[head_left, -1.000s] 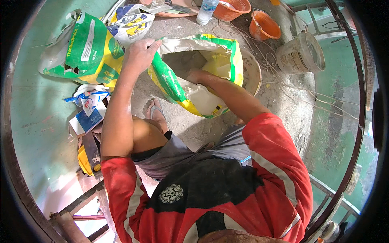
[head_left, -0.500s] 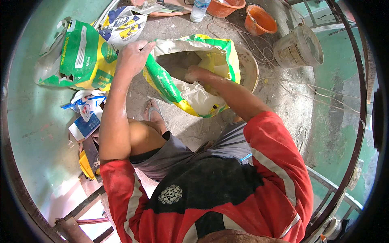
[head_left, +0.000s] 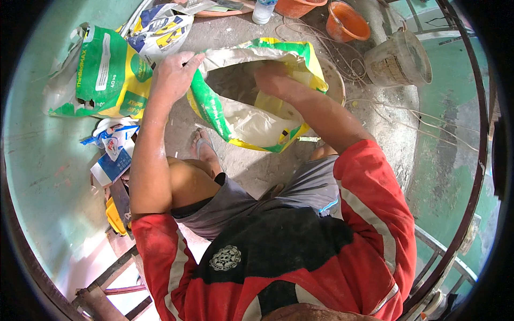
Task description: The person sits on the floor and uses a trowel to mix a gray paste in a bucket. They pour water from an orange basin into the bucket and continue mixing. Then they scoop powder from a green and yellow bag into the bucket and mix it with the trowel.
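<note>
An opened green, yellow and white powder sack point(head_left: 246, 124) stands in front of me, its mouth spread wide and its pale inner lining showing. Grey powder point(head_left: 231, 80) lies in shadow within it. My left hand point(head_left: 175, 76) is closed on the sack's left rim, with the thumb pointing along the edge. My right hand point(head_left: 271, 76) reaches inside the mouth near the far right side. Its fingers are hidden in the shadow, so what they hold, if anything, does not show. A round tub rim point(head_left: 338, 88) shows partly behind the sack's right side.
Another green and yellow sack point(head_left: 110, 75) leans at the left beside a white and blue bag point(head_left: 160, 32). Farther off are a plastic bottle point(head_left: 263, 12), an orange bucket point(head_left: 347, 24) and a dirty white bucket point(head_left: 396, 59). Thin cable point(head_left: 342, 61) snakes over the floor.
My right hand has moved farther away and a little right inside the sack. The sack's right rim has shifted outward. My left hand keeps its hold on the left rim.
</note>
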Demonstrator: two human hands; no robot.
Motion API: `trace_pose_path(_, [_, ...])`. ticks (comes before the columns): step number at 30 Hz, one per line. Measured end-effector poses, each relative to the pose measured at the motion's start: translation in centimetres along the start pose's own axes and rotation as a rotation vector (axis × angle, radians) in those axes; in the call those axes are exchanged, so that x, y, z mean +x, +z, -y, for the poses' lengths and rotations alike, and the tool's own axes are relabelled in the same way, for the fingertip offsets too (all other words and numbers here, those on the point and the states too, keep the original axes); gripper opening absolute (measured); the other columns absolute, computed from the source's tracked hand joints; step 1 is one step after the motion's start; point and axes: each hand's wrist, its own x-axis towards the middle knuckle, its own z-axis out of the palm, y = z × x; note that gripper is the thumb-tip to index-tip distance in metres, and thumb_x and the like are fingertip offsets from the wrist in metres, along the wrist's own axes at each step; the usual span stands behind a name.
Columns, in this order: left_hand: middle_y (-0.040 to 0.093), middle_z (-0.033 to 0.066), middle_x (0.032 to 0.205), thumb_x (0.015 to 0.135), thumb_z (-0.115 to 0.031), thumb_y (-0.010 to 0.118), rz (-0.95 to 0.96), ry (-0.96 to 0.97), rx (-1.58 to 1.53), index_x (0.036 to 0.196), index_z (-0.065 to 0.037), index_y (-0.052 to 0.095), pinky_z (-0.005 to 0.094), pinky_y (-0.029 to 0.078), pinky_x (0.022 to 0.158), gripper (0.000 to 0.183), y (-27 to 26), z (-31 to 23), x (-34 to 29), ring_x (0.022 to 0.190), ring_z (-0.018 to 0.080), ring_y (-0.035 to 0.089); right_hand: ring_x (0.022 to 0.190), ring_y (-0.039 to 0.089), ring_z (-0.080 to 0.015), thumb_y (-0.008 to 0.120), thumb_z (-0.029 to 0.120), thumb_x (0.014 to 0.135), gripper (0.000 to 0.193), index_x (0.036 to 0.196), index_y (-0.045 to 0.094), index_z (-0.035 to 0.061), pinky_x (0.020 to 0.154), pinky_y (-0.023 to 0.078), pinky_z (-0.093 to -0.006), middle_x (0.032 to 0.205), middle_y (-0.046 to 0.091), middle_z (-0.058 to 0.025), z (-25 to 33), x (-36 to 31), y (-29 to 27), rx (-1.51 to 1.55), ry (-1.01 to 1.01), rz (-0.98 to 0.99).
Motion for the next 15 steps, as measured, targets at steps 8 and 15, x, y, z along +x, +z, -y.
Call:
trace_pose_path(8, [0.065, 0.0218, 0.079, 0.092, -0.042, 0.056, -0.006, -0.015, -0.096, 0.088, -0.003, 0.068, 0.0448, 0.048, 0.069, 0.041, 0.1, -0.3, -0.3, 0.076, 0.0423, 0.061, 0.112, 0.063, -0.0286, 0.056, 0.023, 0.089, 0.036, 0.12, 0.067, 0.0076, 0.096, 0.048, -0.0419, 0.117, 0.067, -0.0142, 2.4, 4.9, 3.0, 0.22, 0.277, 0.016])
trace_pose_path(15, [0.064, 0.0219, 0.078, 0.092, -0.04, 0.057, 0.012, -0.023, -0.083, 0.085, -0.002, 0.067, 0.0451, 0.047, 0.067, 0.04, 0.3, 0.3, -1.2, 0.075, 0.0419, 0.061, 0.13, 0.045, -0.0262, 0.041, 0.031, 0.099, 0.046, 0.135, 0.048, 0.0037, 0.109, 0.032, -0.0386, 0.134, 0.054, -0.0159, 3.1, 5.1, 8.2, 0.647, 0.036, -0.238])
